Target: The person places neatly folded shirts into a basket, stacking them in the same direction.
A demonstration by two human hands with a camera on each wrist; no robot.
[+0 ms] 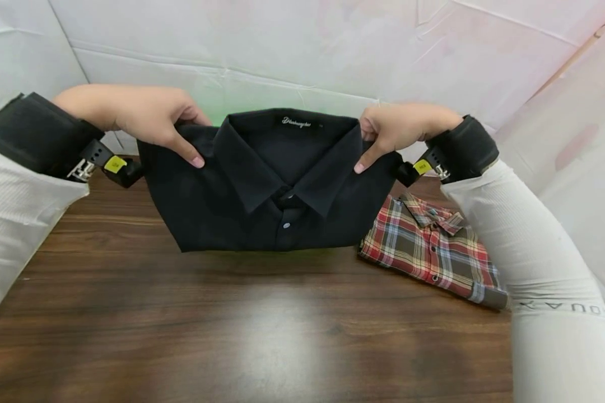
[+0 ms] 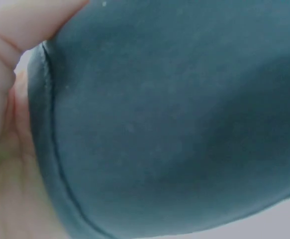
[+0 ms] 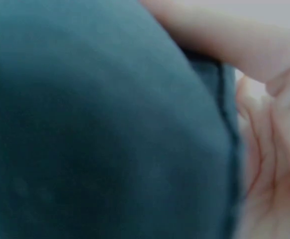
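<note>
Two hands hold one folded black shirt (image 1: 262,190) up above the wooden worktop (image 1: 232,324), its collar facing the camera and its lower fold hanging just over the wood. At the left, the left hand (image 1: 148,120) grips the shirt's left shoulder: the thumb lies across the front of the cloth beside the collar, and the other fingers (image 1: 184,146) are curled round behind the top edge. The left wrist view shows the same dark cloth (image 2: 174,124) filling the frame, its stitched edge tucked against the palm (image 2: 10,164). Across the collar, the right hand (image 1: 400,130) pinches the right shoulder in a mirrored hold, thumb on the front and fingers (image 1: 367,159) wrapped over the edge. From the right wrist, the cloth (image 3: 100,134) again covers nearly everything, its seam pressed into that palm (image 3: 269,164). Both wrists carry black straps over white sleeves. Farther right, a folded red plaid shirt (image 1: 431,252) lies flat on the worktop, below the right forearm and apart from the black one.
</note>
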